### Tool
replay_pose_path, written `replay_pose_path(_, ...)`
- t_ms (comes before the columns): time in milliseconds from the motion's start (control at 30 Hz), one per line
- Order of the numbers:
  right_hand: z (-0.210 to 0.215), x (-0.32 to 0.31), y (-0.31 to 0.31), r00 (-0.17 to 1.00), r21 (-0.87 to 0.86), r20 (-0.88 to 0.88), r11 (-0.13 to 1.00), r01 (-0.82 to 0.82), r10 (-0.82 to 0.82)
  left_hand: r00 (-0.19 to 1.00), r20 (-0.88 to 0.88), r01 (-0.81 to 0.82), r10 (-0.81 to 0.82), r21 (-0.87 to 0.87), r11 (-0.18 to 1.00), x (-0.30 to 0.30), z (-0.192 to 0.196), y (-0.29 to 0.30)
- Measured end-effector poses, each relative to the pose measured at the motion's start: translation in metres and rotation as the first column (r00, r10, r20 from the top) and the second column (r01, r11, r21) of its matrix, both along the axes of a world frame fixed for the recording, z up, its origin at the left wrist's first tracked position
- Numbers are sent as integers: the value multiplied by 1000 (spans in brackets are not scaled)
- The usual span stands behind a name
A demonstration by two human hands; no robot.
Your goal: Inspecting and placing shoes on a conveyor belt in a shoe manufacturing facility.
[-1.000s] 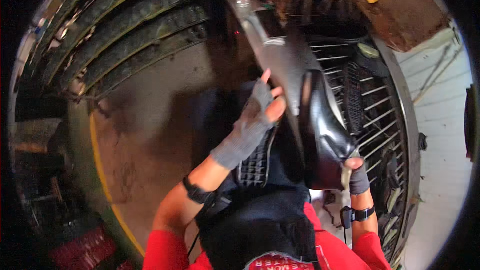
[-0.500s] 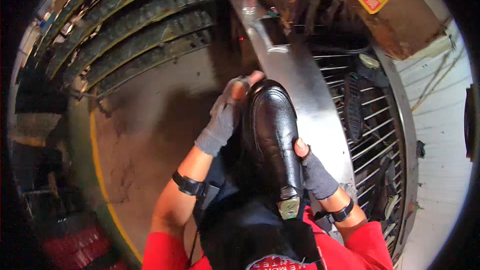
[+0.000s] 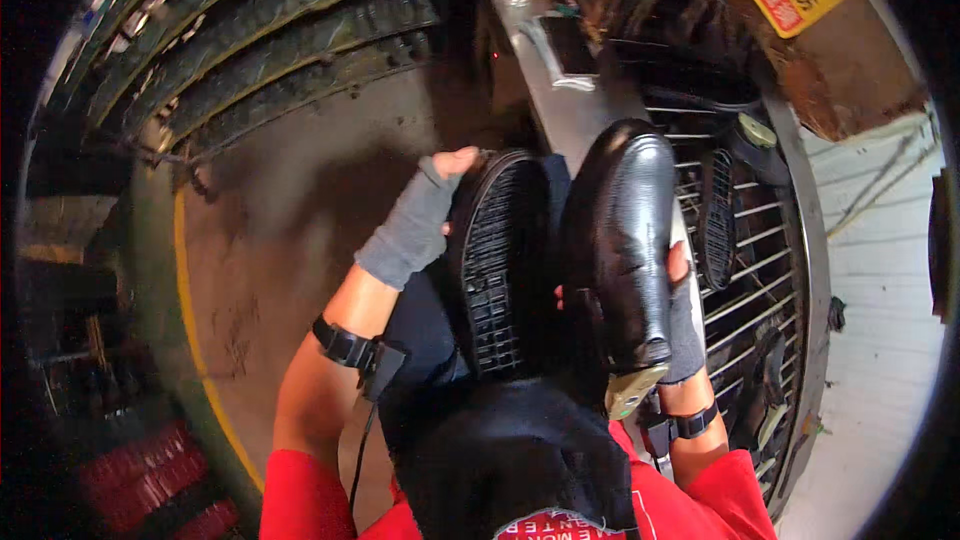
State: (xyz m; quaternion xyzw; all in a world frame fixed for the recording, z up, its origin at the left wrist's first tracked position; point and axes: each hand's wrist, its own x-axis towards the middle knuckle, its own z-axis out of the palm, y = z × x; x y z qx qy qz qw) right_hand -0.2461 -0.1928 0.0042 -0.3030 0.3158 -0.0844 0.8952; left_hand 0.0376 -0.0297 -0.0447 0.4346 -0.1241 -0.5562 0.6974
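Shoe [image 3: 622, 240] beside wire rack [image 3: 760, 270]

Shoe [image 3: 620, 230] – glossy, smooth black leather; sole [image 3: 500, 260] – matt ribbed rubber; gloves [image 3: 410, 230] – grey knit cloth; rack [image 3: 750, 270] – metal wire.

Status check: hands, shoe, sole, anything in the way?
Left hand grips black sole. Right hand holds black shoe. Wire rack close behind, nothing between.

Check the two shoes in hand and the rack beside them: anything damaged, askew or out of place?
Nothing stands out. The left hand holds a black shoe sole-up with its tread intact; the right hand holds a glossy black shoe with no visible scuffs. Dark shoes sit on the wire rack, too dim to judge.
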Motion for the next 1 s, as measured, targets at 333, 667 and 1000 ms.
replay_pose_path(333,-4,-3,6,1000,-210,-16,978,-11,7,946,146,-287,290,-43,957,0,9,16)
replay_pose_path(667,-44,36,47,945,-111,91,946,-303,313,972,181,-59,147,-420,906,-6,50,-4)
replay_pose_path(1000,-29,41,39,937,-193,35,922,-336,349,985,174,53,6,-332,942,-19,55,-4)
